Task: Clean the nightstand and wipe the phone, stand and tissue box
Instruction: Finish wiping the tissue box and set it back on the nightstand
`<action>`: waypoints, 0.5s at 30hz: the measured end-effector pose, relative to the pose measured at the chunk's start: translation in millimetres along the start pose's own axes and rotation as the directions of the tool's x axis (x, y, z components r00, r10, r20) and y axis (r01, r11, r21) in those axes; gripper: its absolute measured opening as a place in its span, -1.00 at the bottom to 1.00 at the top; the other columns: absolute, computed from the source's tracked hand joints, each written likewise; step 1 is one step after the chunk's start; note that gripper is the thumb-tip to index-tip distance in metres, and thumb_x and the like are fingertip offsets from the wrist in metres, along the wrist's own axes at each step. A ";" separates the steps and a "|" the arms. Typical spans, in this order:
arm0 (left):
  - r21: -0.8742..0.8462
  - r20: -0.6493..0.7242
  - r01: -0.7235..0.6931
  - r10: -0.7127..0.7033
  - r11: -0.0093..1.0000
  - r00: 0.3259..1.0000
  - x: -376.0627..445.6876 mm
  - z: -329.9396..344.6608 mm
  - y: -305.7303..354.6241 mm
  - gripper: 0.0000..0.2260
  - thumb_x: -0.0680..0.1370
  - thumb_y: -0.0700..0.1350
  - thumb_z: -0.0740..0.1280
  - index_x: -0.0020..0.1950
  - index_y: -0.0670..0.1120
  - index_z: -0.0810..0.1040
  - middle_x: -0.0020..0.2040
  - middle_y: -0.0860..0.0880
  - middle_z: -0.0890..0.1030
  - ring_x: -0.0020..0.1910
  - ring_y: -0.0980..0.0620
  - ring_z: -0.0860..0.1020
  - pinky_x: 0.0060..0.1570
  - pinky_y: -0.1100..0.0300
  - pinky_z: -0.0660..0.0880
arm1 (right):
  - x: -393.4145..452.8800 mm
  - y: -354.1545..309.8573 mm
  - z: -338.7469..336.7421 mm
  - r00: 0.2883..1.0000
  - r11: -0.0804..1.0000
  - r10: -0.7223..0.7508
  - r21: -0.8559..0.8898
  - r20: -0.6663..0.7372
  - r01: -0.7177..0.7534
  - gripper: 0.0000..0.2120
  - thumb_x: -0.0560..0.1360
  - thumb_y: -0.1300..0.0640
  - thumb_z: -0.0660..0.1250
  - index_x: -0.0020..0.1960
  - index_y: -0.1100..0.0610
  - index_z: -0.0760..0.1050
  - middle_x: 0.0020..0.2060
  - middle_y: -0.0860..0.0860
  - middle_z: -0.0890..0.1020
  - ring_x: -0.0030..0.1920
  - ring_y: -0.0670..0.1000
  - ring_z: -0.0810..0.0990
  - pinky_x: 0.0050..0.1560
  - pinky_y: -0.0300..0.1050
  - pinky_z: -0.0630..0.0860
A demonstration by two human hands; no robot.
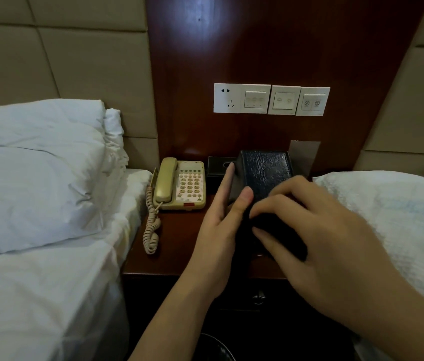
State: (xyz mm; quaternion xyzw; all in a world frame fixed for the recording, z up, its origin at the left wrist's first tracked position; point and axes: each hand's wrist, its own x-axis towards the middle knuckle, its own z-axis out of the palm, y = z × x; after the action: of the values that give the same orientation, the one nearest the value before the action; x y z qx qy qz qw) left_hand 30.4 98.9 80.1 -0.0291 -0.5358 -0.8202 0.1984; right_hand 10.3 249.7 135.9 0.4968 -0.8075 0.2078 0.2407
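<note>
A black leather box (pixel 263 170) sits tilted on the dark wooden nightstand (pixel 177 243), its broad textured face turned up toward me. My left hand (pixel 218 230) holds it, with fingers laid along its left side and the thumb on the face. My right hand (pixel 317 230) grips a dark cloth (pixel 270 230) against the box's near part, and the cloth hides that part. The beige corded phone (pixel 182 183) stands to the left with its handset on the cradle. Behind the box are a flat black case with an oval slot (pixel 218 165) and a shiny upright stand (pixel 305 157).
White-sheeted beds flank the nightstand, with a pillow (pixel 36 173) on the left and a duvet (pixel 400 217) on the right. The phone's coiled cord (pixel 151 225) trails over the left front of the top. A socket and switch plates (pixel 270 100) sit on the wooden panel. A drawer knob (pixel 258 298) is below.
</note>
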 end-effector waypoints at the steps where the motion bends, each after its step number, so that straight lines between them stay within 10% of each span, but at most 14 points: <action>1: -0.003 0.004 -0.001 0.001 1.000 1.000 -0.9 -0.1 0.7 -0.34 0.54 0.07 0.45 0.60 0.18 0.29 0.42 0.06 0.58 0.39 0.07 0.55 0.40 0.11 0.48 | -3.9 -3.0 -1.1 0.999 1.000 -0.019 -0.007 0.031 0.019 -0.81 0.48 -0.05 0.34 0.09 -0.11 0.53 0.01 -0.16 0.47 -0.06 -0.19 0.41 -0.20 -0.39 0.39; 15: 0.001 -0.023 0.012 -0.012 1.000 1.000 -3.2 5.5 0.5 -0.37 0.57 0.04 0.43 0.61 0.17 0.29 0.41 0.04 0.59 0.38 0.02 0.57 0.47 -0.05 0.41 | -12.0 5.7 -7.1 0.998 0.998 -0.055 0.016 0.038 0.054 -0.83 0.54 -0.04 0.32 0.13 -0.11 0.53 0.06 -0.14 0.47 0.01 -0.11 0.49 -0.14 -0.19 0.55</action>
State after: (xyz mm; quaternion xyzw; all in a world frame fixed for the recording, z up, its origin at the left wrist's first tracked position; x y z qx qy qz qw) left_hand 32.6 104.6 82.0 -0.0164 -0.5341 -0.8214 0.1996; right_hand 11.1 264.6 133.9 0.5242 -0.7966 0.1976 0.2270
